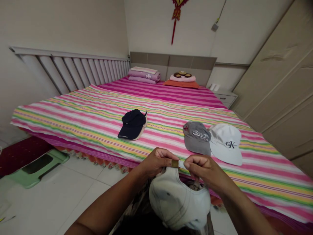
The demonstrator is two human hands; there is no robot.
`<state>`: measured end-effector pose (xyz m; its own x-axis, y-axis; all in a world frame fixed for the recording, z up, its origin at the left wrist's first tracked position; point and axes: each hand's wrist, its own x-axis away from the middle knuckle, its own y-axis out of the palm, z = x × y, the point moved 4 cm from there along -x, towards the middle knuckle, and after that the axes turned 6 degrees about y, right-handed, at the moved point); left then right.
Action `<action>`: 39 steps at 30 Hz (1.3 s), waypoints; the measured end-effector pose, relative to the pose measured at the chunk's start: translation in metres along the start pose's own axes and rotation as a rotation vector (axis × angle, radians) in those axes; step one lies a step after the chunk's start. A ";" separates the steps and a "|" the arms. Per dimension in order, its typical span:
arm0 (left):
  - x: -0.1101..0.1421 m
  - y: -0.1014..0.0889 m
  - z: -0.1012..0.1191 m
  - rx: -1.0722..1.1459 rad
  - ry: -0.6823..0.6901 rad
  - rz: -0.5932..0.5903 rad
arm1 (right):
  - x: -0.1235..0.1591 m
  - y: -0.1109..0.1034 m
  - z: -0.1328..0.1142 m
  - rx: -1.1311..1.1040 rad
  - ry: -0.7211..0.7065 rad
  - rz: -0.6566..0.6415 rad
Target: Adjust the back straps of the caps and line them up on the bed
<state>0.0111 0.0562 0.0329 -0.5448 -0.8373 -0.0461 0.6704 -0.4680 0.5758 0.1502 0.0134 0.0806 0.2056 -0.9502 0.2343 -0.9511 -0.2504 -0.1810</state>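
I hold a pale white cap point(179, 199) in front of me by its back strap, crown toward me. My left hand point(156, 161) pinches the strap at its brass buckle point(174, 163). My right hand point(204, 168) pinches the white strap end just right of the buckle. Both hands are closed on the strap. On the striped bed point(102, 111) beyond lie three more caps: a navy cap point(132, 124) on the left, a grey cap point(197, 137) and a white cap point(227, 142) side by side on the right.
Folded purple bedding point(144, 75) and a pillow with a plush toy point(183, 78) lie by the headboard. A radiator point(73, 68) lines the left wall. A green step stool point(36, 166) stands on the white tile floor. Wardrobe doors point(281, 78) and a nightstand point(225, 97) are on the right.
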 end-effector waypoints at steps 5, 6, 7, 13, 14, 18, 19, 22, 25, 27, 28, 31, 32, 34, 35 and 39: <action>0.001 0.003 0.002 -0.007 0.017 -0.008 | -0.003 0.004 0.003 -0.145 0.100 -0.040; 0.001 0.004 0.002 -0.007 0.021 -0.007 | -0.004 0.004 0.004 -0.164 0.108 -0.040; 0.001 0.005 0.003 -0.007 0.026 -0.005 | -0.004 0.005 0.004 -0.181 0.111 -0.037; 0.001 0.005 0.002 -0.029 0.052 -0.015 | -0.006 0.006 0.009 -0.218 0.097 -0.013; 0.001 0.005 0.001 -0.038 0.056 -0.021 | -0.006 0.006 0.010 -0.216 0.096 -0.011; 0.003 0.002 0.001 -0.075 0.084 -0.033 | -0.007 0.004 0.011 -0.221 0.079 0.021; 0.004 0.001 0.001 -0.076 0.094 -0.048 | -0.006 0.004 0.011 -0.231 0.078 0.035; 0.009 0.003 0.001 -0.080 0.116 -0.147 | -0.006 0.004 0.011 -0.254 0.085 0.063; 0.014 0.004 0.003 -0.222 0.178 -0.137 | -0.006 0.006 0.012 -0.257 0.090 0.055; 0.015 0.003 0.006 -0.357 0.233 -0.077 | -0.006 0.007 0.013 -0.259 0.090 0.051; 0.016 0.004 0.007 -0.418 0.257 -0.061 | -0.006 0.007 0.013 -0.262 0.090 0.052; 0.017 0.008 0.014 -0.581 0.339 -0.075 | -0.006 0.007 0.014 -0.270 0.089 0.053; 0.017 0.010 0.017 -0.634 0.377 -0.090 | -0.006 0.006 0.014 -0.270 0.089 0.050; 0.018 0.014 0.022 -0.725 0.449 -0.135 | -0.006 0.006 0.014 -0.265 0.089 0.037; 0.019 0.016 0.023 -0.759 0.480 -0.160 | -0.006 0.005 0.015 -0.261 0.090 0.028; 0.022 0.021 0.026 -0.844 0.553 -0.199 | -0.006 0.006 0.018 -0.255 0.087 0.009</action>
<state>-0.0002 0.0358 0.0653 -0.5196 -0.6358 -0.5708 0.8453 -0.4799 -0.2350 0.1470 0.0144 0.0611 0.1864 -0.9298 0.3172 -0.9825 -0.1763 0.0605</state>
